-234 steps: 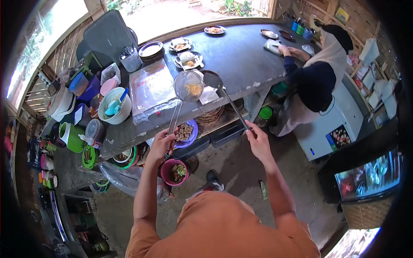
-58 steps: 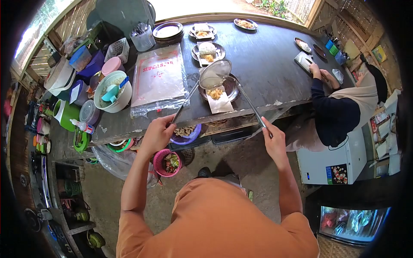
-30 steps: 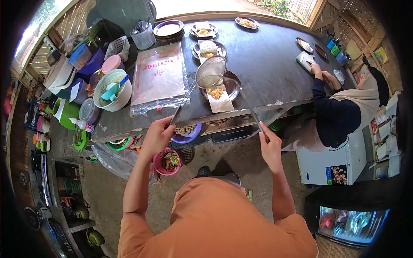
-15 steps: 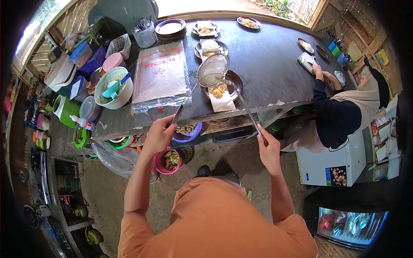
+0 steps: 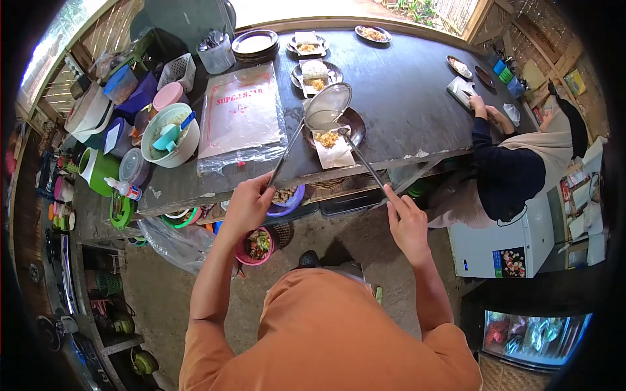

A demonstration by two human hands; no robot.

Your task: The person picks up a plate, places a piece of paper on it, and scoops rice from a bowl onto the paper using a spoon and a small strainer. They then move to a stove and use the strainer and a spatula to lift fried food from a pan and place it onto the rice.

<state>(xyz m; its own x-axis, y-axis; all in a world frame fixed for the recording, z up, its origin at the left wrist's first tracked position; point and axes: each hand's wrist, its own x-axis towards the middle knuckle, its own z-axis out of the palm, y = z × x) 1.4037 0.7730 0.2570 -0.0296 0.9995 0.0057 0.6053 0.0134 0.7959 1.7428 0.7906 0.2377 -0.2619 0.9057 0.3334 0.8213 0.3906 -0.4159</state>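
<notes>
My left hand (image 5: 250, 207) is closed round the handle of a mesh strainer (image 5: 329, 101), whose tilted basket is over a dark plate (image 5: 357, 129). My right hand (image 5: 409, 226) grips a long-handled metal spoon (image 5: 367, 165), its tip at the golden crumbly food (image 5: 327, 139) on that plate. A sheet of brown paper (image 5: 336, 158) lies under the food and hangs toward the counter's front edge. Behind the strainer stands a plate with white rice (image 5: 315, 69) and more of the golden food. The strainer hides part of the nearest plate.
Left of the plates lies a plastic-wrapped paper stack (image 5: 240, 111), beside a white rice bowl (image 5: 171, 135) with a blue scoop. Stacked plates (image 5: 255, 43) stand at the back. A co-worker (image 5: 515, 156) works at the right end of the dark counter (image 5: 417, 98). Below is a pink basket (image 5: 256, 246).
The spoon's tip has moved left and in toward the food, and my right hand has come down slightly. The strainer basket has shifted slightly and tilted differently.
</notes>
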